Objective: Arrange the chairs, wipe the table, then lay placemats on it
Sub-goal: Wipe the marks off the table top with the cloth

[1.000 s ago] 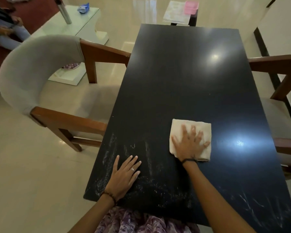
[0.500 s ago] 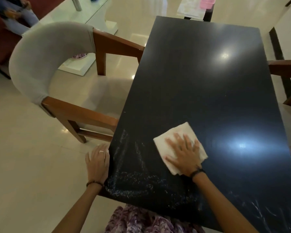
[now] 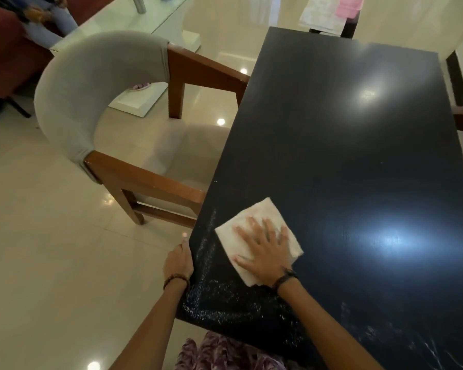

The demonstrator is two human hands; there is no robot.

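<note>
The right hand [image 3: 265,249] lies flat with spread fingers on the white cloth [image 3: 254,225], which is near the left edge of the dark bench [image 3: 345,156]. The left hand [image 3: 178,263] holds that edge, its fingers hidden. White smears [image 3: 211,297] lie just beside the cloth.

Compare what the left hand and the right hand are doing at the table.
The right hand lies flat with fingers spread on the white cloth, well in on the black table; the left hand holds no cloth and sits at the table's left edge. The right hand's fingers all show; the left hand's are mostly hidden past the edge. Each wrist wears a dark band.
</note>
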